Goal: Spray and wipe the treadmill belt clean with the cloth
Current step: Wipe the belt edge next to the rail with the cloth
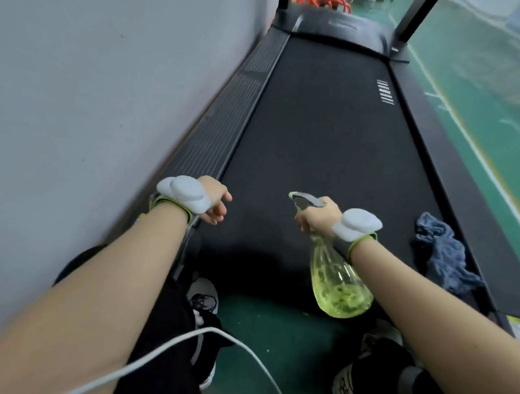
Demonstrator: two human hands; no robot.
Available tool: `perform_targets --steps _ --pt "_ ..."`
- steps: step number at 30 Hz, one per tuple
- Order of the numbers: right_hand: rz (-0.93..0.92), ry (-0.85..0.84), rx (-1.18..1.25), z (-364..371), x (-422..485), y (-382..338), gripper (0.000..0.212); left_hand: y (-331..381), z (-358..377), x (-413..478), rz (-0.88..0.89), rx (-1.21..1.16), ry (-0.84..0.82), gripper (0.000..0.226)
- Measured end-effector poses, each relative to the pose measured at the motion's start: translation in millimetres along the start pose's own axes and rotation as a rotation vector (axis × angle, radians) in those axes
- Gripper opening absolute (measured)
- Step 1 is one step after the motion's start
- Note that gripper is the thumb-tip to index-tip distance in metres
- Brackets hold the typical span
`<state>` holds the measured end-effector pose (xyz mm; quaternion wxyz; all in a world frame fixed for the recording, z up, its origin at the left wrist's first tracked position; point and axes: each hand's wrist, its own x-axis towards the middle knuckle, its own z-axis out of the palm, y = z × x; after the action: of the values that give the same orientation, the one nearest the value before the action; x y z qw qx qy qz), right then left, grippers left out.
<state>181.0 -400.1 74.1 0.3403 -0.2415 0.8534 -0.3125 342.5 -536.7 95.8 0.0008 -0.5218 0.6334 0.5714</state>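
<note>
Below, two bare hands reach over a black treadmill belt [321, 161].
Right hand [317, 215], lower centre, grips a yellow-green spray bottle [337, 284] by the neck; left hand [214, 200], centre left, has fingers [219, 214] loosely curled, empty. A blue cloth [443, 254] lies crumpled on the belt, lower right.

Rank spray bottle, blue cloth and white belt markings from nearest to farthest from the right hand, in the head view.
1. Spray bottle: gripped in the right hand.
2. Blue cloth: on the belt, right of that hand.
3. White belt markings: farther up the belt.
</note>
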Motion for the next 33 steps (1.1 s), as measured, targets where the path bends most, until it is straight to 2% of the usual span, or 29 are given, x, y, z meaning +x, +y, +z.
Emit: perform_targets --steps 2,5,7,11,13,16,18,20,22,23,25,27,30,33 --pt "0.024 0.020 0.030 -7.2 -3.0 10.1 0.020 5.5 15.3 -5.1 0.010 0.025 -0.017 0.027" --pt "0.044 0.070 0.089 -21.0 -2.8 24.3 0.031 15.5 36.0 -11.9 0.029 0.073 -0.041 0.027" --pt "0.057 0.075 0.127 -26.6 4.3 36.3 0.024 17.1 44.4 -11.5 0.039 0.093 -0.049 0.029" --pt "0.078 0.134 0.168 -44.8 46.7 88.4 0.052 19.9 58.6 -9.2 0.051 0.136 -0.057 0.028" --pt "0.121 0.184 0.232 -58.1 34.0 89.4 0.055 22.8 63.9 -7.7 0.055 0.153 -0.059 0.028" --pt "0.181 0.234 0.328 -72.4 14.9 90.6 0.038 26.1 68.5 -7.4 0.066 0.168 -0.065 0.030" --pt "0.203 0.273 0.397 -77.4 28.9 111.3 0.040 28.5 71.4 -7.3 0.069 0.168 -0.069 0.030" --pt "0.240 0.285 0.403 -80.0 25.5 114.0 0.047 28.7 73.9 -6.4 0.077 0.181 -0.075 0.030" --pt "0.267 0.283 0.370 -84.2 0.1 97.3 0.032 28.2 77.0 -4.5 0.080 0.206 -0.082 0.030" --pt "0.290 0.302 0.334 -87.4 -6.5 93.6 0.031 27.1 77.4 -3.2 0.079 0.223 -0.081 0.030" --pt "0.313 0.367 0.318 -96.3 -8.7 98.8 0.048 25.2 76.3 -1.0 0.079 0.243 -0.074 0.030" --pt "0.297 0.386 0.289 -100.8 -8.5 107.7 0.053 24.0 74.1 0.9 0.080 0.247 -0.072 0.029" --pt "0.346 0.431 0.177 -106.2 -12.2 118.6 0.039 21.7 70.2 3.7 0.080 0.272 -0.073 0.029" --pt "0.353 0.439 0.205 -106.8 -13.3 111.6 0.041 18.2 65.9 5.3 0.076 0.323 -0.085 0.023"
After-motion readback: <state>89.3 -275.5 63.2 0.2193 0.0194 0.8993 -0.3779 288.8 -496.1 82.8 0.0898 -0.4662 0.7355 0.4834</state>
